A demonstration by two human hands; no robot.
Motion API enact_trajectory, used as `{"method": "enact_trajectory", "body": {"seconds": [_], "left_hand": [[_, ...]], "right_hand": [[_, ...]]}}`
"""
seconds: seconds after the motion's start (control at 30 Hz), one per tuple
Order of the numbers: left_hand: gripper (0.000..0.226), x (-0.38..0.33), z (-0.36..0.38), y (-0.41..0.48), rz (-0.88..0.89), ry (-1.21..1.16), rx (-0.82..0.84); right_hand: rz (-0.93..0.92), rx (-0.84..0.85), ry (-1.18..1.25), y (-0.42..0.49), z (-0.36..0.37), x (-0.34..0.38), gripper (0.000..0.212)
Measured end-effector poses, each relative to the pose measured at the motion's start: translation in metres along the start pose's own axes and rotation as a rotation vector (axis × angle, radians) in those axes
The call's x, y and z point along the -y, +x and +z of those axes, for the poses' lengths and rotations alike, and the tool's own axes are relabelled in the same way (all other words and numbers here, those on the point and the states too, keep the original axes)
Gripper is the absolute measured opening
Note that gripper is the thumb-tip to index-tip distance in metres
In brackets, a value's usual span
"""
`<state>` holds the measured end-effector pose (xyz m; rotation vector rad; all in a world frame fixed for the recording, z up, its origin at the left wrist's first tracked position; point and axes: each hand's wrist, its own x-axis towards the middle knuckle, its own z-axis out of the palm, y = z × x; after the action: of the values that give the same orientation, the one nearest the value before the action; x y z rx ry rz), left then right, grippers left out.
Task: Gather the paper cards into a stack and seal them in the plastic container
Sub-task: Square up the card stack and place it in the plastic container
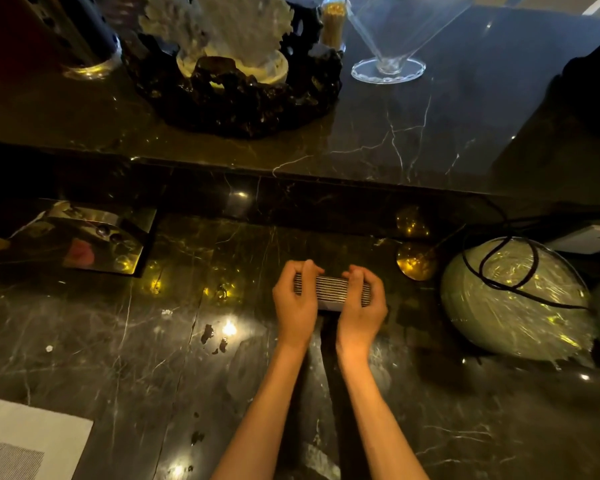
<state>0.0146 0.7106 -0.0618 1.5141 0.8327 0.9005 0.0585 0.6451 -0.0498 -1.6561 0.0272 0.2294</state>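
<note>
Dark veined marble worktop (118,341) carries the action: a thick stack of pale, dark-edged paper cards (331,289) is held between both hands just above it, long axis running left to right. The left hand (297,299) clasps the left end, the right hand (362,303) the right end, fingers (312,268) curled closed over the top edge. No plastic container can be clearly made out nearby.

A dark, glossy marble bench (118,341) with pale veins reflected small yellow lights. A raised marble shelf (413,133) behind it carried a white coral ornament (219,22) and a clear glass stand (388,64).
</note>
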Motion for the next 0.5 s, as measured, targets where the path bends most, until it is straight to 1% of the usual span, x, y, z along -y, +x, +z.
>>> {"method": "enact_trajectory", "body": {"seconds": [0.07,0.17,0.23,0.3,0.4,0.43,0.5], "left_hand": [[0.019,-0.002,0.0,0.004,0.045,0.012,-0.009],[0.017,0.012,0.001,-0.009,-0.069,0.042,-0.053],[0.018,0.019,0.002,-0.015,-0.099,0.072,-0.054],[0.018,0.017,0.001,-0.014,-0.06,0.073,-0.046],[0.019,0.017,0.001,-0.02,0.022,0.058,-0.084],[0.019,0.018,0.002,-0.024,0.007,0.069,-0.1],[0.021,0.027,0.001,-0.031,-0.068,0.093,-0.115]], "right_hand": [[-0.069,0.002,-0.005,0.001,-0.002,0.001,0.014],[-0.03,0.013,-0.067,-0.004,-0.001,-0.01,0.021],[0.006,-0.004,-0.109,-0.006,-0.003,-0.017,0.023],[-0.007,-0.008,-0.104,-0.003,-0.006,-0.021,0.016],[-0.092,-0.031,-0.104,-0.006,-0.012,-0.026,0.012],[-0.095,-0.021,-0.12,-0.007,-0.012,-0.028,0.012],[-0.081,0.005,-0.16,-0.012,-0.014,-0.035,0.02]]}}
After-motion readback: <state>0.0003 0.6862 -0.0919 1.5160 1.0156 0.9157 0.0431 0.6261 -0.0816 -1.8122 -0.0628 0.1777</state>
